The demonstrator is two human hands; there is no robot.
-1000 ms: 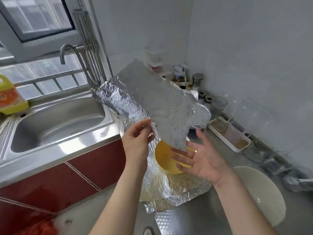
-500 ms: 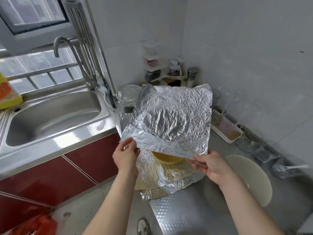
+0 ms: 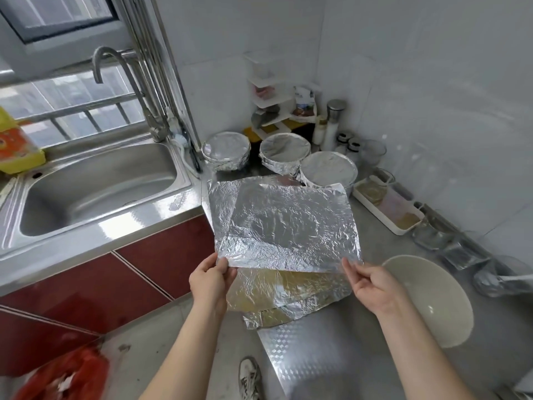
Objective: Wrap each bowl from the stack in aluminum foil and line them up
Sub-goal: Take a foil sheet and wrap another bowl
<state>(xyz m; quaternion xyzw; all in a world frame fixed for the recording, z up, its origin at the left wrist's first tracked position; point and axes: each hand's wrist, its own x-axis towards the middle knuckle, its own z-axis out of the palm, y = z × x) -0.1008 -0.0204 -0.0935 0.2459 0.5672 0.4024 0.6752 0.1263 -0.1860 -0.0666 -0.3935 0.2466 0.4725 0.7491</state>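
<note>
Foil: the foil (image 3: 284, 223) is hanging spread out at frame centre, above the table (image 3: 372, 223), with its near edge raised.
Left hand: the left hand (image 3: 212, 280) is pinching the foil's near left corner between thumb and fingers.
Right hand: the right hand (image 3: 372, 284) is pinching the near right corner the same way.
Wrapped bowls: three wrapped bowls (image 3: 284, 153) are sitting in a row at upper centre, just beyond the foil's far edge. Whether the rightmost is touching it, I cannot tell.
White bowl: the white bowl (image 3: 429, 298) is waiting unwrapped at lower right, apart from the foil.
Spare foil: the spare foil (image 3: 288, 295) is lying on the table under the held sheet. What else the sheet is covering is hidden.
Handling: the foil is looking very light, thin and already creased. It is likely tearing easily and keeping any fold pressed into it.
Hold: taking it by two corners, as now, is probably keeping it flat. A light pinch is likely suiting it better than a tight pull.
</note>
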